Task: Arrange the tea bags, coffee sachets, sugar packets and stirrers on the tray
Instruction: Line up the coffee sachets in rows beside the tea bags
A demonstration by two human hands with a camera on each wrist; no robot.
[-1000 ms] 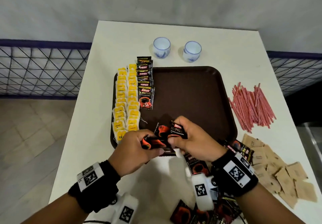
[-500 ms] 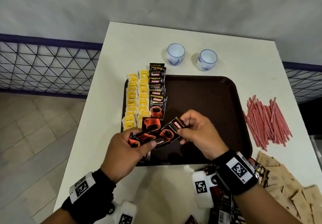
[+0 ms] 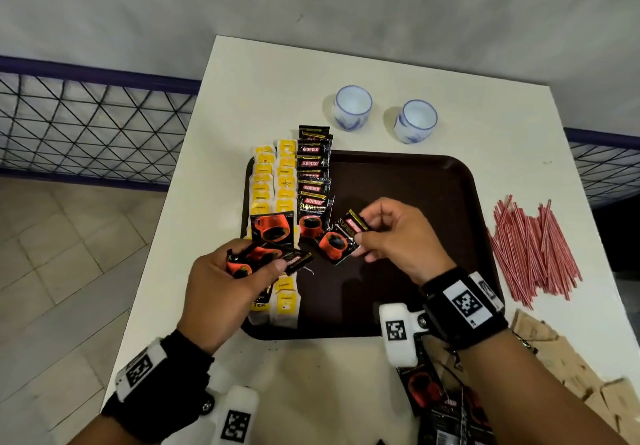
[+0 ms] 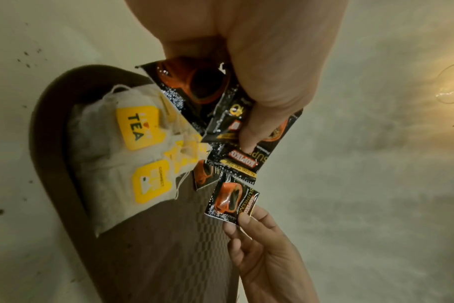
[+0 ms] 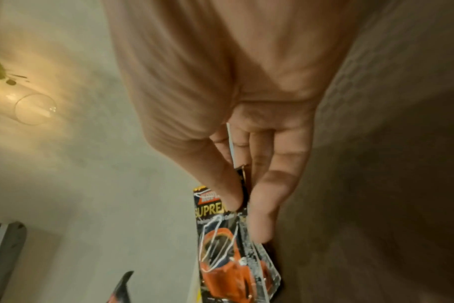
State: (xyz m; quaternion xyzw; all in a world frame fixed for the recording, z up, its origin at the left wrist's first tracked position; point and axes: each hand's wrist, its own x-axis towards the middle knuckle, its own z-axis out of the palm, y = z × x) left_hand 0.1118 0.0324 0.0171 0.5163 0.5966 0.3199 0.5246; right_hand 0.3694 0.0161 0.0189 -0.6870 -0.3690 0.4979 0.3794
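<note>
Over tray (image 3: pixel 433 181), sachet (image 3: pixel 341 242) diagonal

The head camera looks steeply down on the surface (image 3: pixel 263 74) and tray (image 3: pixel 415 181); both wrist cameras look close along the fingers (image 4: pixel 246 131), sharing the held sachets (image 3: pixel 337 242).

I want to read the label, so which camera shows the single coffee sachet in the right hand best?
The head view: the coffee sachet shows whole, front up, pinched by the right hand over the tray. The left wrist view shows it whole but smaller and turned sideways. The right wrist view is blurred, with the thumb covering the brand name.
</note>
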